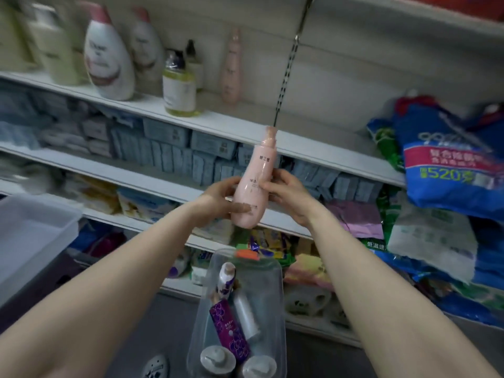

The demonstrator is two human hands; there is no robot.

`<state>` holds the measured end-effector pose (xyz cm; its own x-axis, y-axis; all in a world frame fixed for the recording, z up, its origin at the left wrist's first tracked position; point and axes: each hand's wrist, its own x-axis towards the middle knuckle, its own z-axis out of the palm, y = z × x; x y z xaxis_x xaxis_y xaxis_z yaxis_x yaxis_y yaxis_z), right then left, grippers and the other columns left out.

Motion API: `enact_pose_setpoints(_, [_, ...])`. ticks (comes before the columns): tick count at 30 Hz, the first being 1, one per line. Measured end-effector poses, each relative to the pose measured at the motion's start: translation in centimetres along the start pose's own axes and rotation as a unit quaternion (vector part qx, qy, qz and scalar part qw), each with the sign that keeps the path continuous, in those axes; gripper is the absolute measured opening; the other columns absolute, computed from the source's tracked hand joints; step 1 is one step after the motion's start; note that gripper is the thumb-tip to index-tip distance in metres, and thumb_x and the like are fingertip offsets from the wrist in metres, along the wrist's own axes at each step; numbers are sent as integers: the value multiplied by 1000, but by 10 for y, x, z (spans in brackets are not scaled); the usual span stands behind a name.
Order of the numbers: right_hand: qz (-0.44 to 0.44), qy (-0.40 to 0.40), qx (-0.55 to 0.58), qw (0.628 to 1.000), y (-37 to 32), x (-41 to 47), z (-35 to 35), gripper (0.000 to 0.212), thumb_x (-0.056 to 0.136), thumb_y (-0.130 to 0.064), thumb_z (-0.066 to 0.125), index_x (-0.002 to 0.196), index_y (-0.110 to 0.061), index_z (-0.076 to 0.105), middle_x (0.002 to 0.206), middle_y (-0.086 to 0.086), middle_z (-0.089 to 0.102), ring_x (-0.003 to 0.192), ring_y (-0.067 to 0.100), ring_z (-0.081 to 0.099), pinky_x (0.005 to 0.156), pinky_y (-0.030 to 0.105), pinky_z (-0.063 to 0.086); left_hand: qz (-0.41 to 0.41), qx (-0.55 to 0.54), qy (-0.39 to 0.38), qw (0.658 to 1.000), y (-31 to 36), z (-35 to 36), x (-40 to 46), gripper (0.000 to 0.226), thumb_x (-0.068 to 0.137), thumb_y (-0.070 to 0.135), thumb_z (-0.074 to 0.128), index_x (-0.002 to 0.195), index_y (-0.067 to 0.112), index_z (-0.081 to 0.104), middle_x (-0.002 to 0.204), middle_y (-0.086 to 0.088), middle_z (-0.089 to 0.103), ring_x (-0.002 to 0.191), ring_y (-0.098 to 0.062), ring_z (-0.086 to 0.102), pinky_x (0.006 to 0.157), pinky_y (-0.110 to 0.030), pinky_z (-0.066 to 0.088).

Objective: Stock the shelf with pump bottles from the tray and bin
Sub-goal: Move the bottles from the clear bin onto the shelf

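A pink pump bottle [256,181] is held upright in front of the shelves, between both hands. My left hand [221,203] grips its lower body from the left, thumb across the front. My right hand [286,192] grips its middle from the right. Below my arms a clear plastic bin [275,271] holds several bottles: a purple flowered one [231,328], a grey one [245,312] and two with grey pump tops [218,358]. An empty clear tray [32,241] sits at the left. The top shelf [234,126] carries a matching pink bottle [231,69], a yellow-liquid bottle [180,85] and white bottles [107,55].
The middle shelves are packed with blue-grey boxes [174,148] and wrapped goods. Large blue and green bags [447,159] are piled at the right. A metal slotted upright [289,64] runs up the back wall. To the right of the shelved pink bottle the shelf is bare.
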<state>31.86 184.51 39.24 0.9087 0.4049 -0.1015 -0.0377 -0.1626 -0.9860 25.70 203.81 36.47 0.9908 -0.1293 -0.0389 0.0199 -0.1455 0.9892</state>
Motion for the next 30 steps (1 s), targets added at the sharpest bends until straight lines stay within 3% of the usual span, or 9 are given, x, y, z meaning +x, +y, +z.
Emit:
enact_pose_setpoints(4, [-38,-21,-29,999,-40,21,11,54,84,-17,76,133,-17,54,125,5,65,114,21,65,99,43,53,42,-1,25,999,37,-31,13,67,78,7,77,135,23,48,120,-5,62,105,-21,65,80,-44,59])
enact_pose_setpoints(9, [-64,-32,-45,996,-84,50,24,55,90,-13,71,139,-20,48,122,9,67,106,24,69,86,43,60,65,-12,52,996,70,-64,41,67,78,8,77,136,22,47,120,-4,62,106,-22,65,81,-44,59])
enact_pose_setpoints(14, [-76,-7,-51,996,-113,92,32,61,90,-10,70,144,-20,44,127,9,62,115,26,63,95,47,56,77,19,95,992,88,-92,78,64,77,11,79,131,15,45,117,-3,62,101,-21,66,76,-41,60])
enact_pose_setpoints(18, [-96,14,-39,995,-126,122,38,65,90,-5,68,147,-16,40,125,8,62,116,24,62,95,46,56,100,34,89,990,95,-115,107,60,78,10,77,129,16,46,119,-2,61,107,-21,63,85,-43,58])
enact_pose_setpoints(21, [-114,41,-47,992,-132,142,44,67,88,-2,68,146,-17,39,124,8,62,114,24,62,94,45,56,117,51,97,987,98,-128,125,61,77,9,77,130,17,47,118,0,62,108,-16,62,89,-38,56])
enact_pose_setpoints(25, [-120,72,-51,989,-132,164,48,69,86,-1,71,144,-20,41,128,9,60,114,24,62,94,47,56,127,82,106,983,98,-139,145,60,78,9,76,131,16,48,120,1,62,108,-14,61,83,-26,53])
enact_pose_setpoints(30, [-111,97,-70,987,-123,182,52,71,83,-5,75,143,-24,42,129,6,61,114,22,61,95,49,55,119,105,107,981,87,-148,160,64,77,9,76,133,18,48,121,4,62,109,-12,60,92,-34,53])
